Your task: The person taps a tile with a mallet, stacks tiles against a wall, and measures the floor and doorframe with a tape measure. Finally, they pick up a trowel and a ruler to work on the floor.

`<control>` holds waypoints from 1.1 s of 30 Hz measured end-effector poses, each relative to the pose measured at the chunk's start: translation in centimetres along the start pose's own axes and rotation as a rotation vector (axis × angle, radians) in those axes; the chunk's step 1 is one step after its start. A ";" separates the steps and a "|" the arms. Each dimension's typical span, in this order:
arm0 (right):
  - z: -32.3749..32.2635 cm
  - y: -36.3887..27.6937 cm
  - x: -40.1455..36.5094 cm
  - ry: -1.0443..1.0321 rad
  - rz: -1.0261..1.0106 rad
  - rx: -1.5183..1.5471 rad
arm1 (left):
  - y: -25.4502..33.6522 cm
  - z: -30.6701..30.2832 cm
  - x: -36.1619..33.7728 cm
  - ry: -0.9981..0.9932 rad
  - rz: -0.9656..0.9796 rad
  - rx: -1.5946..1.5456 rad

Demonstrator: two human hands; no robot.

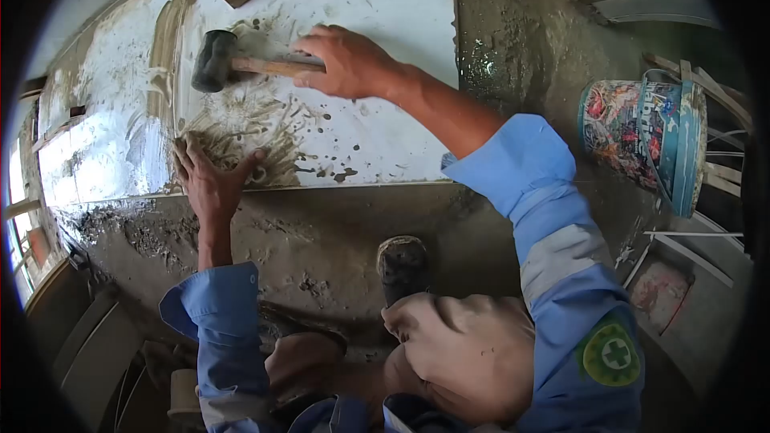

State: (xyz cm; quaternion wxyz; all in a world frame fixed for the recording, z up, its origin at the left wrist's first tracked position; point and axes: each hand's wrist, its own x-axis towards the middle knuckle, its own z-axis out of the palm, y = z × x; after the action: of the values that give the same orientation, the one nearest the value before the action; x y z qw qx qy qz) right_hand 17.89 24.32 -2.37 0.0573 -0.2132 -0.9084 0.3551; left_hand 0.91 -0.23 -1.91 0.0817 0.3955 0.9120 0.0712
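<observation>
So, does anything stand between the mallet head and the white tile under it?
Nothing solid shows there. The mallet, gripped by the right hand, is over the white tile, and only smears of grey mortar lie on that surface. The left hand rests flat at the tile's near edge, apart from the mallet head.

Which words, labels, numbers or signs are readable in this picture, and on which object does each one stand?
No text is clear enough to quote.
On the bucket: lettering on the colourful print, too blurred to read.
On the badge of the right sleeve: a white cross on green, no legible letters.
On the mallet in the right hand: no writing visible.
On the tile: no writing visible.
</observation>
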 end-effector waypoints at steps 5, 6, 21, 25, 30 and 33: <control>-1.6 -0.5 -6.2 0.163 -0.023 0.084 | 0.0 0.0 0.0 -0.007 -0.002 -0.010; -2.2 -0.4 -8.0 0.193 0.036 0.106 | -0.1 0.1 0.0 -0.004 0.001 -0.001; -3.6 1.4 -32.6 0.242 0.406 -0.308 | -0.2 -0.4 1.1 0.050 -0.017 -0.004; -3.9 1.9 -33.3 0.247 0.429 -0.280 | -0.8 -0.2 1.9 0.131 -0.164 -0.148; -4.1 2.1 -33.6 0.450 0.606 0.130 | -2.4 -0.9 3.2 0.193 -0.199 -0.331; -4.3 2.3 -33.5 0.690 0.875 0.479 | -2.9 -2.0 3.5 0.242 -0.185 -0.388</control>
State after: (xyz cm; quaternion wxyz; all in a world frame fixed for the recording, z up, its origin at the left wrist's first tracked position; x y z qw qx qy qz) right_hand 49.97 14.19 0.92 0.2436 -0.6509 -0.5601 0.4509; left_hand -3.91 0.26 -0.80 0.0523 0.2756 0.9169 0.2839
